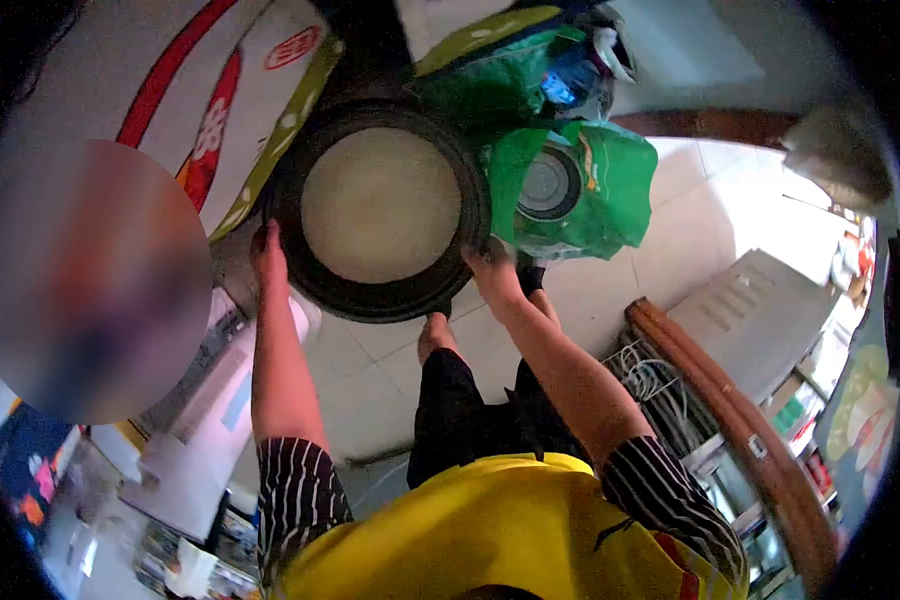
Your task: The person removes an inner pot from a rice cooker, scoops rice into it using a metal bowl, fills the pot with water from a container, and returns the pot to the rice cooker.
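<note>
Wide round black pot (375, 303) in front of the person, between both hands, above bare foot (436, 335) in view; open mouth faces up toward the camera, round outline so no long axis to call, small dark stub (440, 309) on near edge points toward the person. Pale, fine-grained contents (380, 205) inside. Left hand (271, 256) clasps left edge, fingers partly hidden, can't tell if spread or together. Right hand (492, 266) clasps right edge, blurred, finger spacing can't tell either. Just right of pot: crinkled green plastic bag (625, 190) with dark-rimmed, grey-topped round container (548, 185) in its opening. Upper left: white panel with red stripes (250, 110). Pale tiled floor (370, 400) below
</note>
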Available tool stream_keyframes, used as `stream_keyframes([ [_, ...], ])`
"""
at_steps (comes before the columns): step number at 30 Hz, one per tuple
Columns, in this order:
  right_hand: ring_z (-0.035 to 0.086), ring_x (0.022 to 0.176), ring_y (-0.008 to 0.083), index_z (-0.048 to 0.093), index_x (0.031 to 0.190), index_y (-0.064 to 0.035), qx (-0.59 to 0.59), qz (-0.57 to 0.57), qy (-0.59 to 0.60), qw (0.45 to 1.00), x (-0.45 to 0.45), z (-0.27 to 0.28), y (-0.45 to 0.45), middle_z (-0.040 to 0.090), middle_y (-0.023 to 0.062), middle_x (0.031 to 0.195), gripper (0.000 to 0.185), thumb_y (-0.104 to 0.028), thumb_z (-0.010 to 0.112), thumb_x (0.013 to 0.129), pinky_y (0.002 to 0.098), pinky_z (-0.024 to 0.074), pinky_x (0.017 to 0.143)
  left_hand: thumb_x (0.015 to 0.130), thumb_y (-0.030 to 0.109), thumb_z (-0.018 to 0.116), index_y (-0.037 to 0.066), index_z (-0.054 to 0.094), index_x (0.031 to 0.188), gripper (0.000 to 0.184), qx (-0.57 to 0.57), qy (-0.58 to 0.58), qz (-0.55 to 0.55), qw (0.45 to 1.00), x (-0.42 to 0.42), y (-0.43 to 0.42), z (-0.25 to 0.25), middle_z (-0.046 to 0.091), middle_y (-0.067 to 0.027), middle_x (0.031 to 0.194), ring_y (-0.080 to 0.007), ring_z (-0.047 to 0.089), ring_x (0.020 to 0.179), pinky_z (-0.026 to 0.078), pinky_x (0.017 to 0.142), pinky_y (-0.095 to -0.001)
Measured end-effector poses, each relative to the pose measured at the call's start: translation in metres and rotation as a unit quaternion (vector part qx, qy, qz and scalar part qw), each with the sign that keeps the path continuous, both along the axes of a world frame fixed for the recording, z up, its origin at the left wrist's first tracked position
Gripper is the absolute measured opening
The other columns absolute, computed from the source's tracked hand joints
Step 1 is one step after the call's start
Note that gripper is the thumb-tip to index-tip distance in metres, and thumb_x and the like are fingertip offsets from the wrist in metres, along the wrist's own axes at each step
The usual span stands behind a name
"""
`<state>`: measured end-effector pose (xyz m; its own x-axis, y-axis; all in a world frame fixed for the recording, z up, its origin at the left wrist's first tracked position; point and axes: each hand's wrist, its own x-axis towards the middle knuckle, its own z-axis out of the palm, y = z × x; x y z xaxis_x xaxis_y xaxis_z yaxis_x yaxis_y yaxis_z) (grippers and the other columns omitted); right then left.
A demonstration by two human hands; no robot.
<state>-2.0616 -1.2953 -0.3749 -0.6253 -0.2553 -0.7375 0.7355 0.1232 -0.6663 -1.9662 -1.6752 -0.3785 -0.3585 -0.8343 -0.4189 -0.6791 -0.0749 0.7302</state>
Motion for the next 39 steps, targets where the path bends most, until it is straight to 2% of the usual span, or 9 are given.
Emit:
stream_keyframes([
  [3, 0.059, 0.111, 0.0269, 0.048, 0.136, 0.0017, 0.106, -0.159, 0.061, 0.98, -0.015, 0.012, -0.04, 0.062, 0.0153, 0.127, 0.047, -0.019, 0.062, 0.095, 0.0338, 0.0414, 0.1, 0.095, 0.041, 0.062, -0.003, 0.057, 0.128, 0.055, 0.059, 0.026, 0.029, 0.998, -0.006, -0.024, -0.03, 0.062, -0.0175, 0.127, -0.0288, 0.057, 0.114, 0.043, 0.099, -0.0377],
  [6, 0.058, 0.104, 0.0229, 0.054, 0.129, 0.0034, 0.176, -0.14, -0.016, 0.974, -0.022, 0.043, -0.05, 0.064, 0.0119, 0.119, 0.044, -0.024, 0.063, 0.096, 0.0345, 0.0442, 0.094, 0.095, 0.042, 0.063, -0.002, 0.052, 0.134, 0.06, 0.103, 0.057, 0.109, 0.987, 0.001, -0.018, -0.026, 0.056, -0.0165, 0.135, -0.0289, 0.055, 0.119, 0.042, 0.102, -0.0382],
  [9, 0.059, 0.1, 0.021, 0.053, 0.128, 0.0051, 0.113, -0.15, 0.099, 0.977, 0.005, 0.032, -0.032, 0.065, 0.0136, 0.115, 0.043, -0.02, 0.065, 0.095, 0.0333, 0.0453, 0.091, 0.094, 0.041, 0.065, -0.002, 0.046, 0.139, 0.064, 0.264, 0.209, 0.101, 0.936, 0.053, -0.03, -0.025, 0.051, -0.0153, 0.141, -0.0293, 0.052, 0.124, 0.041, 0.105, -0.04],
  [14, 0.057, 0.079, 0.0188, 0.06, 0.102, 0.0024, 0.108, -0.096, 0.085, 0.986, 0.026, 0.12, 0.021, 0.064, 0.011, 0.085, 0.032, -0.025, 0.072, 0.089, 0.0337, 0.0475, 0.076, 0.095, 0.035, 0.064, -0.003, 0.046, 0.135, 0.058, 0.157, 0.165, 0.11, 0.967, 0.064, 0.056, 0.148, 0.053, -0.0171, 0.138, -0.0314, 0.053, 0.123, 0.042, 0.106, -0.044],
  [22, 0.057, 0.075, 0.0144, 0.063, 0.105, 0.0025, 0.087, -0.17, 0.126, 0.973, 0.03, 0.247, 0.163, 0.065, 0.0082, 0.083, 0.031, -0.023, 0.072, 0.089, 0.0308, 0.0479, 0.071, 0.097, 0.034, 0.06, -0.001, 0.051, 0.13, 0.049, 0.202, 0.166, 0.083, 0.962, 0.024, 0.206, 0.307, 0.058, -0.0145, 0.131, -0.0313, 0.059, 0.115, 0.05, 0.098, -0.0446],
  [29, 0.059, 0.074, 0.0165, 0.064, 0.101, 0.0034, 0.169, -0.284, 0.167, 0.929, -0.007, 0.289, 0.347, 0.065, 0.0083, 0.082, 0.031, -0.024, 0.07, 0.087, 0.0313, 0.0489, 0.07, 0.097, 0.035, 0.059, -0.001, 0.054, 0.127, 0.047, 0.217, 0.117, -0.03, 0.969, -0.073, 0.372, 0.316, 0.056, -0.0149, 0.132, -0.0289, 0.058, 0.114, 0.05, 0.097, -0.0404],
  [35, 0.06, 0.08, 0.014, 0.066, 0.103, 0.0024, 0.193, -0.376, 0.204, 0.883, -0.063, 0.316, 0.514, 0.068, 0.0071, 0.088, 0.03, -0.024, 0.07, 0.088, 0.0292, 0.049, 0.074, 0.097, 0.029, 0.059, -0.004, 0.058, 0.117, 0.039, 0.321, 0.177, -0.146, 0.919, -0.178, 0.533, 0.306, 0.062, -0.0159, 0.12, -0.0273, 0.061, 0.106, 0.05, 0.095, -0.0395],
  [37, 0.06, 0.086, 0.0131, 0.065, 0.108, 0.0032, 0.2, -0.393, 0.164, 0.882, -0.089, 0.34, 0.564, 0.067, 0.0047, 0.094, 0.027, -0.017, 0.068, 0.09, 0.0285, 0.0487, 0.08, 0.099, 0.027, 0.055, -0.005, 0.056, 0.126, 0.042, 0.326, 0.142, -0.169, 0.919, -0.217, 0.594, 0.326, 0.061, -0.0151, 0.127, -0.027, 0.06, 0.113, 0.047, 0.102, -0.0408],
  [39, 0.061, 0.09, 0.0142, 0.063, 0.117, 0.0024, 0.146, -0.419, 0.245, 0.862, -0.102, 0.325, 0.613, 0.068, 0.0057, 0.101, 0.034, -0.019, 0.068, 0.09, 0.0286, 0.0477, 0.085, 0.097, 0.025, 0.058, -0.002, 0.06, 0.115, 0.032, 0.373, 0.158, -0.202, 0.892, -0.257, 0.634, 0.311, 0.063, -0.0135, 0.119, -0.0243, 0.061, 0.105, 0.05, 0.094, -0.0377],
])
